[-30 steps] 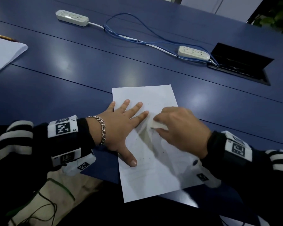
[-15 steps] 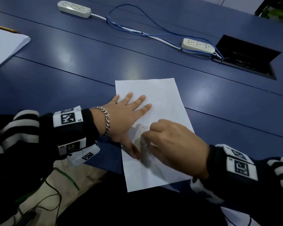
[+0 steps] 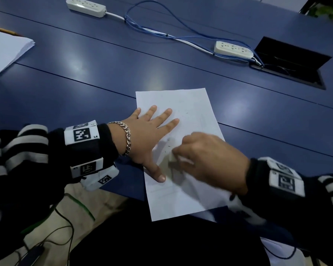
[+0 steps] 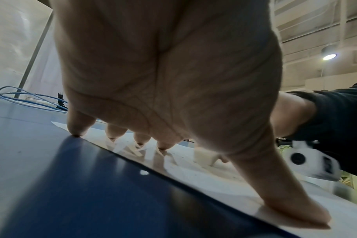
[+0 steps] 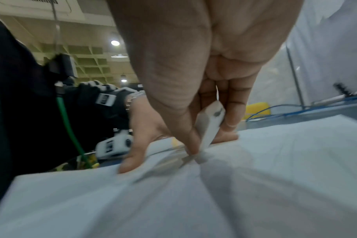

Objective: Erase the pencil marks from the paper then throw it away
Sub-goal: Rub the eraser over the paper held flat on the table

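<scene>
2 hands work on the paper (image 3: 192, 108) lying on the blue table (image 3: 104, 77). The left hand (image 3: 148, 139) presses it flat, fingers spread. The right hand (image 3: 210, 162) pinches a white eraser (image 5: 211, 124), its tip touching the paper.

Both arms wear black sleeves with broad white stripes across the forearm; the left sleeve (image 3: 23, 150) shows them most clearly, and the right sleeve (image 3: 327, 191) repeats them. Just past each cuff sits a white band printed with black square coded markers. The left wrist band (image 3: 82, 133) carries one marker on top and a second lower down, with a small "L4" beside it. Below that band hangs a white camera housing (image 3: 102, 177) with another marker. A silver chain bracelet (image 3: 127, 138) circles the left wrist between band and hand. The right wrist band (image 3: 285, 179) shows two markers. Thin black cables (image 3: 65, 223) and a green cord (image 5: 69, 127) trail near the left sleeve.
</scene>
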Tool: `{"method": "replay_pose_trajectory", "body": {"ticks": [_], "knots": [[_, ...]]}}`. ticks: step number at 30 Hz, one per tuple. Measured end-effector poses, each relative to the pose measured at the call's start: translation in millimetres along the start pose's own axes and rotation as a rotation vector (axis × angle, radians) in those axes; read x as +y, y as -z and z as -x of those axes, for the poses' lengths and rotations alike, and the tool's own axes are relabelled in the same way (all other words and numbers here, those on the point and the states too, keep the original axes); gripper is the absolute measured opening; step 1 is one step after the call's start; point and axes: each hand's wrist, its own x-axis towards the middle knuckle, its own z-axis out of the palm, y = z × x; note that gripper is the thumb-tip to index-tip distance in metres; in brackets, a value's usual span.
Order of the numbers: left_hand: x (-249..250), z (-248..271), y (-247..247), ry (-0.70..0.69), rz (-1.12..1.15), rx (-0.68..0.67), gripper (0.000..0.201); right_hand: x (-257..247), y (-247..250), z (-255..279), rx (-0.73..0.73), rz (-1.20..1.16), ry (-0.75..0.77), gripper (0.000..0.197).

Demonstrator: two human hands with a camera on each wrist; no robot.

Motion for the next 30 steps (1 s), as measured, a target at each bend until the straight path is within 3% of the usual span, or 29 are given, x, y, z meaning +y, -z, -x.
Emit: {"method": "replay_pose_trajectory", "body": {"ticks": [3,5,9,12,18,24,30], "knots": [[-1.1,0.8,0.3,-0.003,0.011,-0.003,0.162,16.1,6.5,-13.0,0.040,0.061,-0.087,0.027],[-0.8,0.0,0.9,0.001,0.008,-0.007,0.162,2.2,2.4,-7.1,0.079,0.065,-0.054,0.018],[0.7,0.2,1.6,0.007,-0.022,-0.003,0.159,-24.6,-6.6,13.0,0.016,0.023,0.069,0.003],[0.2,1.8,2.3,0.000,-0.009,-0.003,0.161,6.5,0.7,-4.3,0.015,0.001,-0.073,0.024],[-0.2,3.8,4.8,0.007,-0.004,-0.019,0.160,46.8,28.6,-8.3,0.115,-0.018,-0.291,0.029],[7.8,3.5,12.4,0.003,-0.024,-0.016,0.156,25.6,18.6,28.6,-0.112,-0.076,-0.286,0.029],[14.4,-6.4,16.1,-0.036,-0.011,-0.006,0.153,28.1,16.5,31.5,-0.136,-0.086,-0.283,0.028]]}}
